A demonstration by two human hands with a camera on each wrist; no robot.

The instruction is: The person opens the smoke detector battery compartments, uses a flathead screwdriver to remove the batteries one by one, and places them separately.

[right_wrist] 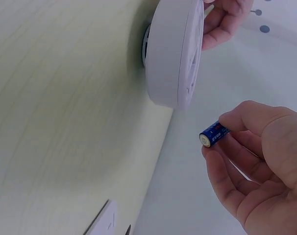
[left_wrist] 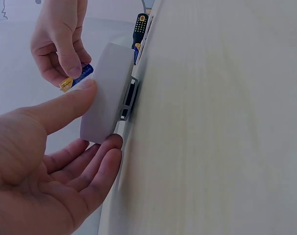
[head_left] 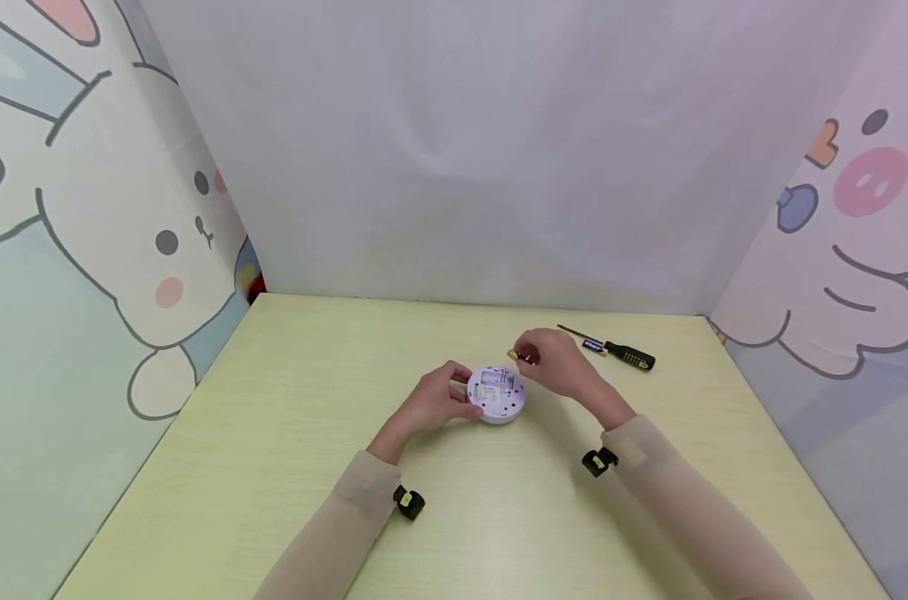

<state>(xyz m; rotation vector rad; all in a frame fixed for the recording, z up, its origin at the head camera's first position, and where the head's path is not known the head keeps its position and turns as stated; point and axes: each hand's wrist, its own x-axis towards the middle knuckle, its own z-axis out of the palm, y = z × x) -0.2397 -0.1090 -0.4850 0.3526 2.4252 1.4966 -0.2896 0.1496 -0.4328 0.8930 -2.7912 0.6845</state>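
Note:
A round white smoke detector (head_left: 496,407) lies back side up on the table, with its battery compartment facing upward. My left hand (head_left: 433,400) grips it by the left edge, thumb on the near side and fingers round the far side. Just above its right rim, my right hand (head_left: 559,360) pinches a blue-and-gold battery (right_wrist: 214,133) between thumb and fingers. One end of the battery sticks out toward the detector in the right wrist view. The grille on the detector's underside (left_wrist: 130,100) faces the tabletop.
Behind my right hand lies a black-and-yellow screwdriver (head_left: 630,357), its shaft pointing left. Beside the shaft is a second blue battery (head_left: 594,346). A flat white piece (right_wrist: 104,221) shows on the table in the right wrist view. Cartoon-printed cloth walls surround the table (head_left: 311,375).

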